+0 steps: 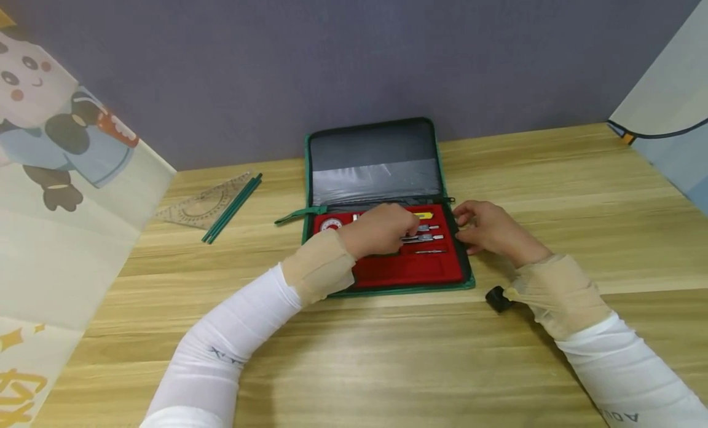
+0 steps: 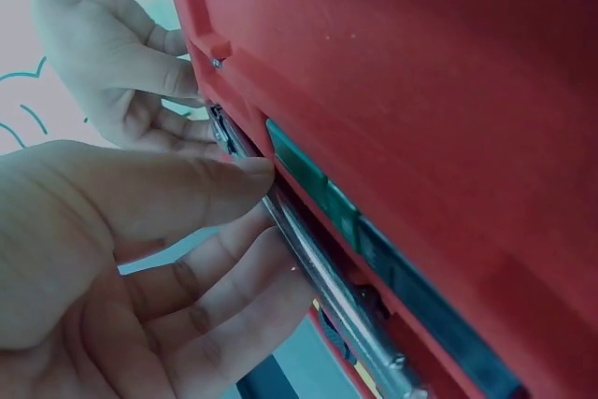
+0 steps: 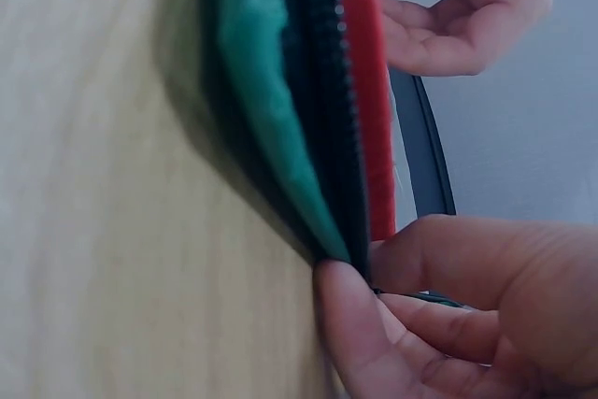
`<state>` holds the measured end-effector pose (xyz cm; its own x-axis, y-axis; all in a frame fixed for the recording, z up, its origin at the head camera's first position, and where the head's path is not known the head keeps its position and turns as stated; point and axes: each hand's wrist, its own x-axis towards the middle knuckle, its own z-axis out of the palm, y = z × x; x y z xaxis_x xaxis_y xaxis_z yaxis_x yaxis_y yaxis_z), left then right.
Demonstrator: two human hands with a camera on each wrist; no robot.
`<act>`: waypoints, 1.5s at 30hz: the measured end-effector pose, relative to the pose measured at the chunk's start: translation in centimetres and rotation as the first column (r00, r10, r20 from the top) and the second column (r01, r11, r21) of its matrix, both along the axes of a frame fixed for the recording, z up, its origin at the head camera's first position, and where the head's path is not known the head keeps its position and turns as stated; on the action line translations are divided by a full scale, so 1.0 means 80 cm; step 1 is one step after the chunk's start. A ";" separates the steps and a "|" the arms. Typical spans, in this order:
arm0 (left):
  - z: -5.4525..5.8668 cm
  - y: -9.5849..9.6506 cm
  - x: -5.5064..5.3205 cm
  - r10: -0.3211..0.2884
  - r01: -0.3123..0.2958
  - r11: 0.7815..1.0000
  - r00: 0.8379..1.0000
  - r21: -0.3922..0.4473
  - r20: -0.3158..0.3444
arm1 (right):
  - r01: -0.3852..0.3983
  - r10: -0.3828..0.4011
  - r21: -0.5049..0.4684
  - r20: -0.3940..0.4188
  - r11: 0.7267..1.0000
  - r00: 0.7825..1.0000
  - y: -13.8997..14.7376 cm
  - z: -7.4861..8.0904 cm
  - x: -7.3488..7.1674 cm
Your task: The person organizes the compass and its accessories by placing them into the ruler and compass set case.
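A zip case (image 1: pixel 464 280) lies unfolded on the table, its black lid (image 1: pixel 370 148) leaning back. In its red tray (image 1: pixel 395 271) sit silver drawing instruments (image 1: pixel 423 238), a yellow-ended piece (image 1: pixel 423 215) and a round white dial (image 1: pixel 330 224). My left hand (image 1: pixel 381 228) reaches over the tray; in the left wrist view its thumb and fingers pinch a silver drawing compass (image 2: pixel 327 273), beside a green and dark item (image 2: pixel 304 165) in a slot. My right hand (image 1: pixel 489 228) pinches the case's right edge near the zip (image 3: pixel 346 72), as the right wrist view shows.
To the left of the case lie a clear set square (image 1: pixel 207 200) and two dark green pencils (image 1: pixel 232 208). A green strap (image 1: pixel 298 215) sticks out of the case's left side. Behind the table (image 1: pixel 387 360) stands a grey panel (image 1: pixel 365 65).
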<state>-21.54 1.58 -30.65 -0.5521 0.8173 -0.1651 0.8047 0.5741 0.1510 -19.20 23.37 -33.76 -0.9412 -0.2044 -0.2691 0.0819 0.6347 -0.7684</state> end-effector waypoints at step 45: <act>0.019 -0.257 -0.057 0.592 -0.593 0.790 0.804 0.154 0.055 | -0.005 0.005 0.003 0.010 1.000 1.000 0.000 0.001 -0.001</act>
